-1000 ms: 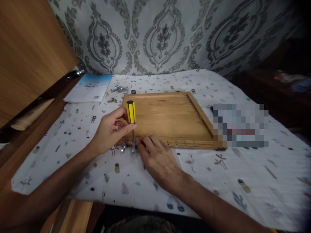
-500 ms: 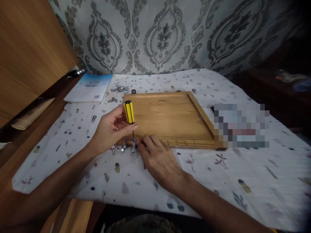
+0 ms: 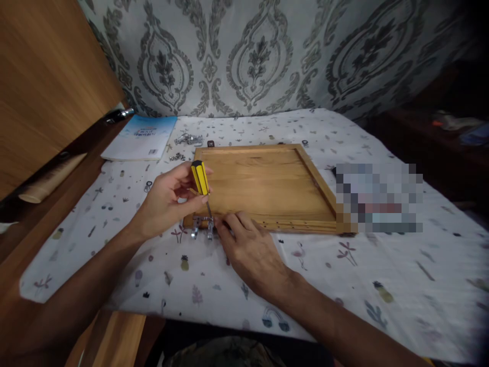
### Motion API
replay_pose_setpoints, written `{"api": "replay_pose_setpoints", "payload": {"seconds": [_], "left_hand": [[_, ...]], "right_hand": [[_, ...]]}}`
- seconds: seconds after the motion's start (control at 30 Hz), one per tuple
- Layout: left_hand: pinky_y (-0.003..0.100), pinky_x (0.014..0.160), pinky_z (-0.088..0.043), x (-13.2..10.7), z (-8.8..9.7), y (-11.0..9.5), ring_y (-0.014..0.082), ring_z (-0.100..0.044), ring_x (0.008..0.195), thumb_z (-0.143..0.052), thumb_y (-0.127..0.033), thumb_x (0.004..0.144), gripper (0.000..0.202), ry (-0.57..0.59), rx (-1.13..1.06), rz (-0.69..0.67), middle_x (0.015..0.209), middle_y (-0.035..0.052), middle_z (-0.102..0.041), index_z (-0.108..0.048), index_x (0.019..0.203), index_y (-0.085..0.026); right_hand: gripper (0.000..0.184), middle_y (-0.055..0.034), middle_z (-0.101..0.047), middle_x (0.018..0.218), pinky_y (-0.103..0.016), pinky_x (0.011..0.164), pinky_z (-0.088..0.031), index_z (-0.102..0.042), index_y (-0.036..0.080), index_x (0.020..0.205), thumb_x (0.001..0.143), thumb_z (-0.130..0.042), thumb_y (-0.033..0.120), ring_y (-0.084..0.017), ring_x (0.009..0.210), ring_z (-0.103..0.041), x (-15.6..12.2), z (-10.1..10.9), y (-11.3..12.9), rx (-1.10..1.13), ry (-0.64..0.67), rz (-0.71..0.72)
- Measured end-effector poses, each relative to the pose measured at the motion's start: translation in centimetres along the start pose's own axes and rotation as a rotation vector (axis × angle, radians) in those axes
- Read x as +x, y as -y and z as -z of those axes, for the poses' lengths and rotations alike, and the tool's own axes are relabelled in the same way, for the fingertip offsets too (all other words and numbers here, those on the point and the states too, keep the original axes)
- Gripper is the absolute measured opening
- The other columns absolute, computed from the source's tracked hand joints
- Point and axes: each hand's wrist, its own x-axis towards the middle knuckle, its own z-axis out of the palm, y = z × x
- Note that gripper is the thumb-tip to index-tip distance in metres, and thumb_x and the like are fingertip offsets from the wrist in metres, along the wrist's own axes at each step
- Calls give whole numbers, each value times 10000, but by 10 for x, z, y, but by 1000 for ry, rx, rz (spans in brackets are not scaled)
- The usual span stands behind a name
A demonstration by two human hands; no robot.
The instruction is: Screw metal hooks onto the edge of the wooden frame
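Observation:
My left hand [image 3: 168,196] is closed round the yellow-and-black handle of a screwdriver [image 3: 200,178]. The shaft leans slightly, its tip down at a shiny metal clip [image 3: 210,230] on the near edge of a wooden framed panel [image 3: 260,183]. Just left of it, a second metal clip [image 3: 194,233] hangs over the same edge. My right hand [image 3: 250,250] rests on that edge with bent fingers, thumb and forefinger right beside the clip under the screwdriver. What those fingertips grip, if anything, is hidden. Small dark holes run along the edge to the right.
Behind the panel's left corner lie a heap of metal clips [image 3: 189,138] and some small screws [image 3: 178,157]. A blue-and-white book [image 3: 139,137] is at the back left. A blurred-out item [image 3: 382,199] sits to the right. Patterned cloth [image 3: 229,285] covers the table.
The screwdriver handle has tipped slightly to the left, and my left hand has shifted left with it. My right hand and the panel are about where they were.

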Motion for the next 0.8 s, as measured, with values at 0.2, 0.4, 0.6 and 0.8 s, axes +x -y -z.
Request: {"api": "replay_pose_setpoints", "payload": {"seconds": [0.2,0.4,0.6,0.8], "left_hand": [[220,650,-574,-1,-7,8,142,-667,783,-797,-271,742,281,-49,-5,-4,904,34,-704,-682,979,-171],[244,656,-577,0,-6,8,149,-658,753,-813,-329,721,309,-89,35,15,868,32,-708,-695,954,-164],[263,717,-579,2,0,11,157,-674,787,-802,-306,742,360,-65,19,0,865,26,-710,-653,1040,-171],[235,663,-573,-2,-3,20,150,-650,791,-794,-302,772,245,-59,16,-43,932,31,-697,-706,972,-190]], "right_hand": [[282,-109,-645,952,-366,698,-529,-653,60,1126,846,-625,44,-259,883,-531,1,2,0,-17,2,5],[278,-103,-639,943,-365,704,-528,-662,69,1082,810,-639,15,-259,878,-531,1,3,0,1,-16,-7],[264,-98,-632,935,-363,691,-515,-653,91,1095,844,-606,25,-254,873,-517,1,1,0,-1,-14,-6],[311,-106,-636,944,-367,703,-525,-654,53,1123,814,-640,28,-264,882,-515,1,-1,0,-2,-18,6]]}}
